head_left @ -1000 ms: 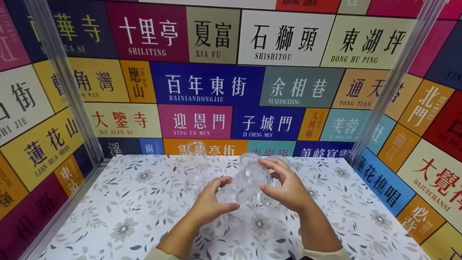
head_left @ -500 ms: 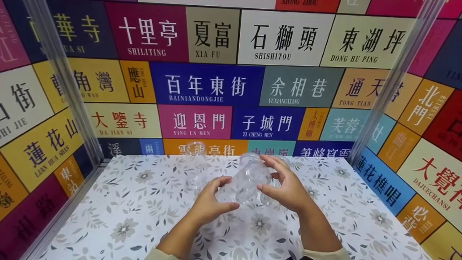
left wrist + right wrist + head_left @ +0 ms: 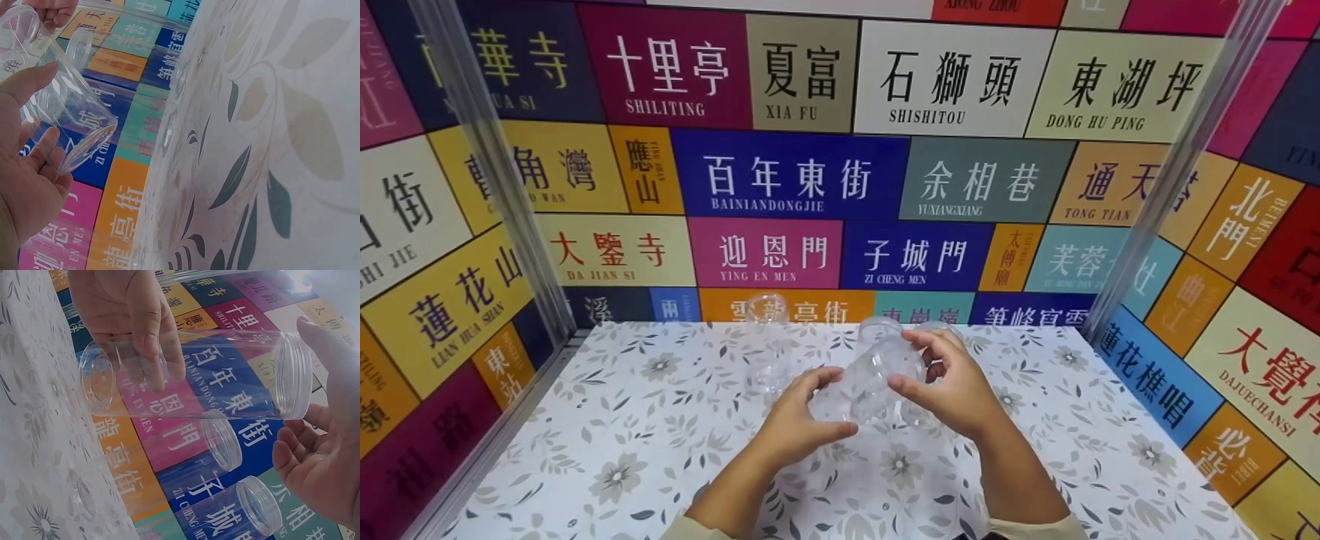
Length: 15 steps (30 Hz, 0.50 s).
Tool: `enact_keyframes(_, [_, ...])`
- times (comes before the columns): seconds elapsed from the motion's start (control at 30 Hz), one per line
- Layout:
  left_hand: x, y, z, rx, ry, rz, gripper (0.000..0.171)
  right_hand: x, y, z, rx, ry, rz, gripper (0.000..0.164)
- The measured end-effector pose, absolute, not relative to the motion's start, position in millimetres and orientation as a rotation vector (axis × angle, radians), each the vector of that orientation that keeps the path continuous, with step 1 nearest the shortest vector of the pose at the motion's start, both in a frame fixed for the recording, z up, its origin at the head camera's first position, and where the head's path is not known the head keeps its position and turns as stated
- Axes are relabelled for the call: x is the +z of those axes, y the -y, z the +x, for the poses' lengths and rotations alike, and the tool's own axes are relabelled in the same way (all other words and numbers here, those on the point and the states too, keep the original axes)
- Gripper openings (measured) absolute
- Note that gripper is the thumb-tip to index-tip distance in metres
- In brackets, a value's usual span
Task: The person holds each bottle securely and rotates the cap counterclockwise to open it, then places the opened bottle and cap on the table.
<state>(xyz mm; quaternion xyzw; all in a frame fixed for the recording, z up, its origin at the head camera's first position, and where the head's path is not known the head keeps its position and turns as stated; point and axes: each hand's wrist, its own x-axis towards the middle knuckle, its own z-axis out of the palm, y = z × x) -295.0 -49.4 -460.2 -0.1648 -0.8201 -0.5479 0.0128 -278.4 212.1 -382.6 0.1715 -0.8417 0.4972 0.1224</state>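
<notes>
A clear plastic jar [image 3: 870, 386] is held tilted above the table, its lidded end up and to the right. My left hand [image 3: 799, 420] grips the lower body near the base, thumb on one side and fingers on the other. My right hand [image 3: 956, 390] is at the upper end. In the right wrist view its thumb and curled fingers pinch opposite edges of the clear round lid [image 3: 293, 377], which sits on the jar's mouth. Through the jar's wall in that view, the left fingers [image 3: 149, 354] show. Nothing is visible inside the jar.
More clear jars stand behind: one at the left [image 3: 767, 307], one in the middle [image 3: 879, 328], and another partly hidden by the right hand [image 3: 941, 330]. The table [image 3: 622, 420] has a leaf-and-flower cover. Colourful sign-covered panels [image 3: 787, 176] enclose its back and sides.
My right thumb has slid a little leftward across the lid and the right fingers have shifted slightly. The left hand and jar stay about where they were.
</notes>
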Motion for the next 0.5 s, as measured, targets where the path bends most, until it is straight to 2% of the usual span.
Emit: enact_keyframes(0.5, [-461.0,48.6,-294.6,-1.713,2.570,-0.459,0.082,-381.9,-213.7,-273.8,1.465,2.402,0.622,0.063])
